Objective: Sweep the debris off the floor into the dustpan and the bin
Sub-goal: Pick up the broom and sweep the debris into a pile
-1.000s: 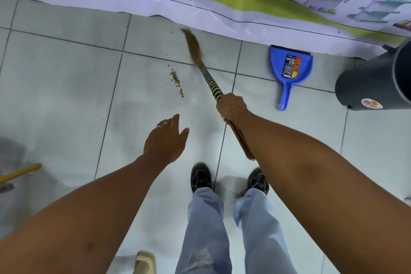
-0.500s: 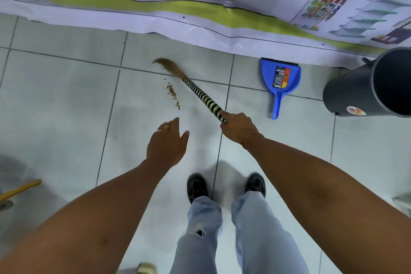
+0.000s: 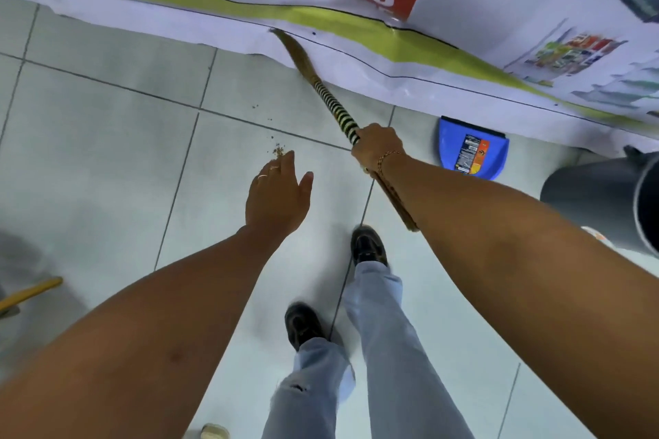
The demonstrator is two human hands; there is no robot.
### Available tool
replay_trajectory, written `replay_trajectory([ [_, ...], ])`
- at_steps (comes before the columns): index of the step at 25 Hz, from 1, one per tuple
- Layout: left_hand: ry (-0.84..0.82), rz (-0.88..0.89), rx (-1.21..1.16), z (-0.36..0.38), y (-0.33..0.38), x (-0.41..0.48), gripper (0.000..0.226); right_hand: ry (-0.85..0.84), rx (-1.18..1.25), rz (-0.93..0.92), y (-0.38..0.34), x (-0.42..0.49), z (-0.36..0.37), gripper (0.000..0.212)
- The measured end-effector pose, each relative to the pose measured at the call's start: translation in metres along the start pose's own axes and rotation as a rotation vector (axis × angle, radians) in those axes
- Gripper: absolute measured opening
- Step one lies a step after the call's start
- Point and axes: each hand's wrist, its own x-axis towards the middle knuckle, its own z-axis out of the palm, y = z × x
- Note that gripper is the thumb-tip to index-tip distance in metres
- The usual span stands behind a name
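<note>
My right hand (image 3: 378, 148) grips a hand broom (image 3: 333, 105) by its black-and-yellow striped handle. The brown bristle tip points up and left, against the banner at the wall. A small pile of brown debris (image 3: 279, 151) lies on the pale tiles, just beyond the fingertips of my left hand (image 3: 278, 194), which hovers open and holds nothing. A few specks (image 3: 255, 106) lie farther back. The blue dustpan (image 3: 470, 150) rests flat on the floor to the right of my right hand, its handle hidden behind my forearm. The dark grey bin (image 3: 599, 201) is at the right edge.
A printed banner (image 3: 410, 28) with green and red graphics hangs down to the floor along the far wall. A yellow stick (image 3: 30, 292) lies at the left edge. My feet in black shoes (image 3: 367, 246) stand on the tiles below my hands.
The broom tip swung from left of the debris up and right to the banner. My right hand rose with it. The view shifted so the debris now sits by my left fingertips.
</note>
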Motion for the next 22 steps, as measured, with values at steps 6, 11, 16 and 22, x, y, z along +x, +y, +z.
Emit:
replay_trajectory([
  [6, -0.031, -0.055, -0.021, -0.005, 0.0, 0.027, 0.051, -0.041, -0.311, -0.096, 0.0, 0.027, -0.022, 0.042],
  [11, -0.062, -0.077, -0.03, -0.005, -0.003, 0.022, 0.051, -0.048, -0.469, -0.16, 0.016, 0.033, -0.036, 0.043],
  [16, -0.097, -0.078, -0.02, 0.002, 0.002, 0.009, 0.049, -0.043, -0.628, -0.236, 0.035, 0.026, -0.051, 0.045],
  [22, -0.118, -0.067, 0.005, 0.009, 0.016, 0.0, 0.047, -0.078, -0.722, -0.26, 0.056, 0.014, -0.053, 0.045],
])
